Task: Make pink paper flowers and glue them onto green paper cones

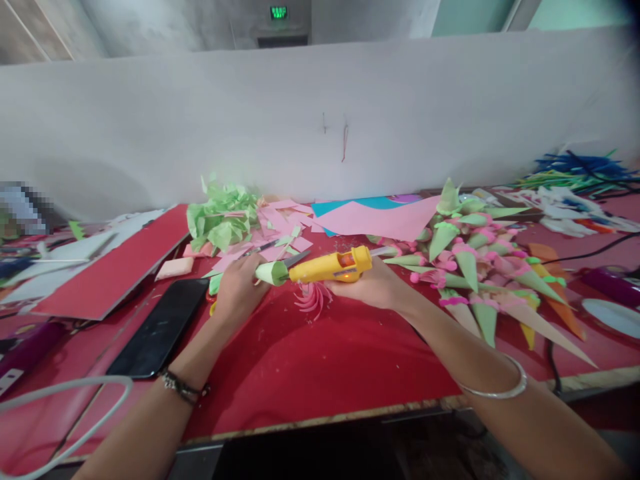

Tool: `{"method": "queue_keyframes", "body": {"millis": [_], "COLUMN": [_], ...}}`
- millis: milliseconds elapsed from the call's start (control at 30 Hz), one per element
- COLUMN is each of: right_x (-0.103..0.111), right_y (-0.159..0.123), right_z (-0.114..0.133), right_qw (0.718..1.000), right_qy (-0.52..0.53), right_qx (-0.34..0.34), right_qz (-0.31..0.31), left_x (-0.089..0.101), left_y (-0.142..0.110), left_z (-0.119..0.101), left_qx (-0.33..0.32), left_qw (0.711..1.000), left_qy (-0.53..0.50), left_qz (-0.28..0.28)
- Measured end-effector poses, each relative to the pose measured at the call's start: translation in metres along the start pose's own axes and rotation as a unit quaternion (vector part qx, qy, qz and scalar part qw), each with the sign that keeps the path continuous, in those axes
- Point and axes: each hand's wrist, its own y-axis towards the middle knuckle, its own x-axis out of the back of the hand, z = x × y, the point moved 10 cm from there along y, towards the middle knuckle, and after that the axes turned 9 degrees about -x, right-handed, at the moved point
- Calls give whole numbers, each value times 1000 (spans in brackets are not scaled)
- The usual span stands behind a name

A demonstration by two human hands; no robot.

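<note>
My right hand [367, 287] is wrapped round a yellow hot glue gun [325, 267], with a clear glue stick [383, 251] poking from its rear. The gun's nozzle points left, at the open end of a small light green paper cone [271, 272]. That cone is gripped by my left hand [240, 287]; whether the nozzle touches it I cannot tell. Just below the gun lies a curled pink paper piece [313, 299] with thin strips. Scissor blades [297, 259] show behind the cone, partly hidden.
At the right lies a pile of green and pink paper cones [470, 267]. Crumpled green paper [223, 217] and pink scraps [285, 217] sit at the back. A black phone [160, 330], a red board [120, 267] and a white cable [125, 393] are on the left. A white partition [225, 127] stands behind.
</note>
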Motion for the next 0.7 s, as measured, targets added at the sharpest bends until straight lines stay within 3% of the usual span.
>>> {"method": "queue_keyframes", "body": {"millis": [200, 333, 700], "right_x": [8, 6, 15], "right_y": [-1, -1, -4], "right_z": [2, 3, 13], "right_qw": [998, 998, 993], "right_qy": [-41, -44, -69], "right_qx": [-1, 15, 45], "right_qz": [-45, -42, -80], "left_x": [-1, -6, -10], "left_y": [-1, -1, -6], "left_z": [-4, -3, 7], "left_qx": [-24, -16, 84], "left_qw": [999, 996, 989], "left_qy": [41, 68, 67], "left_qz": [16, 48, 105]}}
